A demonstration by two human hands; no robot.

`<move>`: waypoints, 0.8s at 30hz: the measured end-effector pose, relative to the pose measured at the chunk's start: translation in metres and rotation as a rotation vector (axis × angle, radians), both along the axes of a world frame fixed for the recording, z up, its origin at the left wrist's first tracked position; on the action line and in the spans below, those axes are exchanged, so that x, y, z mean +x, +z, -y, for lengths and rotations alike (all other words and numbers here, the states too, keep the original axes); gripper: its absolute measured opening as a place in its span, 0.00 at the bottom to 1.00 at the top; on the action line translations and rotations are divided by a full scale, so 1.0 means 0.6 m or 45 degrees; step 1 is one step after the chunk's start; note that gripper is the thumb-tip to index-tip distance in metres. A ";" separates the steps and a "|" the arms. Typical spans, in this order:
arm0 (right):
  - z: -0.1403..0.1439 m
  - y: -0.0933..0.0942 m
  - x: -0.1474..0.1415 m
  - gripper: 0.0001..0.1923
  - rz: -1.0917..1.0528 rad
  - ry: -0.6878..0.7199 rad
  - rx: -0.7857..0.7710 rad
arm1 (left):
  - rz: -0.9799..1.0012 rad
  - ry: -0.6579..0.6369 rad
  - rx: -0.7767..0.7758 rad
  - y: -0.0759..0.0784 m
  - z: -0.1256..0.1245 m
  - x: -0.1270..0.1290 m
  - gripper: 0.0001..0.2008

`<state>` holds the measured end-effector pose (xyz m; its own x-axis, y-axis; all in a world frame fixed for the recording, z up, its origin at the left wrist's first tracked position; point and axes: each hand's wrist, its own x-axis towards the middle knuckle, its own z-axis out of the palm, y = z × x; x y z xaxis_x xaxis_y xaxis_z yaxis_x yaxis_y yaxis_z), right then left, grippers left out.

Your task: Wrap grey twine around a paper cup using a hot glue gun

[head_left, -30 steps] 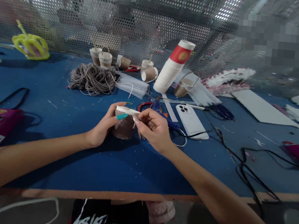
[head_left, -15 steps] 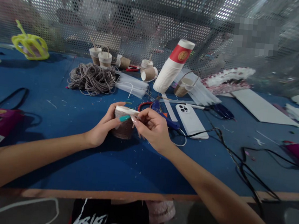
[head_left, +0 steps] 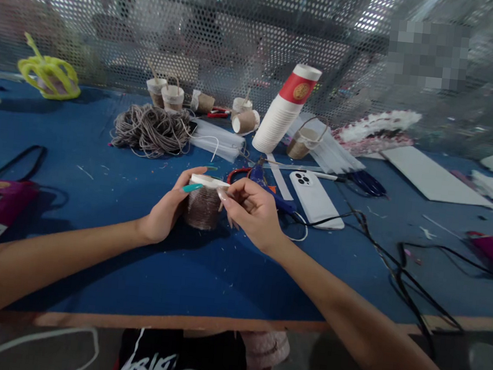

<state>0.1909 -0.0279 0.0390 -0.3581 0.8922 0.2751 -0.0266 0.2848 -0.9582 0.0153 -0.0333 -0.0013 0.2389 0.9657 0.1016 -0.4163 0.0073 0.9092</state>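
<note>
cord-wrapped brown paper cup (head_left: 202,206) stood upright, white rim up, on blue felt table (head_left: 93,240) before perforated metal screen (head_left: 113,32), left hand (head_left: 166,209) and right hand (head_left: 252,212) both gripping it

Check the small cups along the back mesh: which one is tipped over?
The cup just left of the white cup stack: it lies on its side, mouth facing left. The other small cups stand upright.

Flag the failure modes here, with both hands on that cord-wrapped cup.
1. The cord-wrapped cup is pinched only near its white rim by the left hand and right hand; it could tip or squash.
2. A blue glue gun lies just behind the right hand, possibly hot; knuckles could brush it.
3. Black cables trail near the phone; a snag could drag it.
</note>
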 end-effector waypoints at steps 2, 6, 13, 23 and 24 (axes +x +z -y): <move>0.000 0.000 0.000 0.17 0.001 0.001 -0.003 | -0.016 0.004 -0.019 0.002 0.000 0.000 0.29; 0.000 0.001 -0.001 0.17 -0.008 0.015 -0.011 | -0.001 0.002 -0.032 0.004 -0.001 -0.001 0.30; 0.001 0.002 0.002 0.16 -0.031 0.057 -0.003 | 0.099 -0.027 -0.002 0.002 -0.001 -0.001 0.24; -0.003 -0.005 0.006 0.15 -0.082 0.124 0.017 | 0.020 -0.025 -0.043 0.001 -0.002 -0.004 0.29; -0.003 -0.005 0.006 0.15 -0.088 0.124 0.018 | 0.006 -0.018 -0.045 0.002 -0.001 -0.003 0.29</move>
